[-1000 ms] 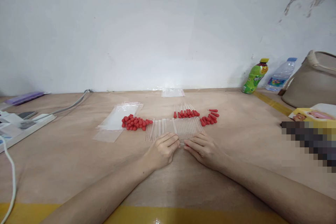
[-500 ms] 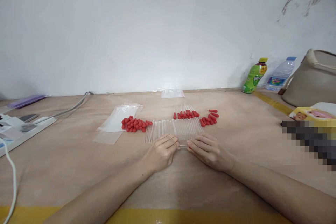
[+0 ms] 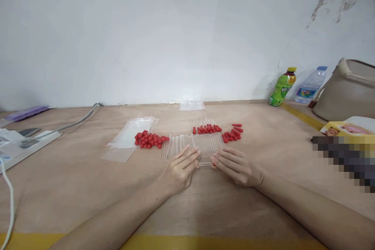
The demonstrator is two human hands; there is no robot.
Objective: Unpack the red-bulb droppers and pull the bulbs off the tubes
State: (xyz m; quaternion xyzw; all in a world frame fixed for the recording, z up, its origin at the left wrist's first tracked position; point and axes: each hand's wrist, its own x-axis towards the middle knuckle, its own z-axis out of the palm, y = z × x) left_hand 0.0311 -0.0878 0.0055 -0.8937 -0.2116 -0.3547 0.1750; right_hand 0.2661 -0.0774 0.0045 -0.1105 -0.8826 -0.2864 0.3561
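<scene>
A clear dropper tube (image 3: 205, 164) lies crosswise between my hands. My left hand (image 3: 183, 170) is closed around its left end, fingers bent over it. My right hand (image 3: 236, 167) closes on a red rubber bulb (image 3: 214, 165) at the tube's right end; most of the bulb is hidden by the fingers. Just beyond both hands, a row of clear dropper tubes (image 3: 205, 144) lies side by side. Loose red bulbs (image 3: 149, 140) are heaped at the row's left, with a smaller group of bulbs (image 3: 231, 136) on its right. Behind the row lie several droppers with red bulbs fitted (image 3: 208, 128).
Clear plastic bags (image 3: 129, 134) lie left of the bulb heap, another bag (image 3: 191, 106) by the wall. A power strip (image 3: 43, 140) with cables is far left. At right stand a green bottle (image 3: 283, 90), a water bottle (image 3: 309, 88), a grey-brown bag (image 3: 345, 93) and a yellow package (image 3: 348, 129).
My right hand has shifted slightly right, away from the left, so more of the tube shows between them. The fingers of my left hand have straightened a little.
</scene>
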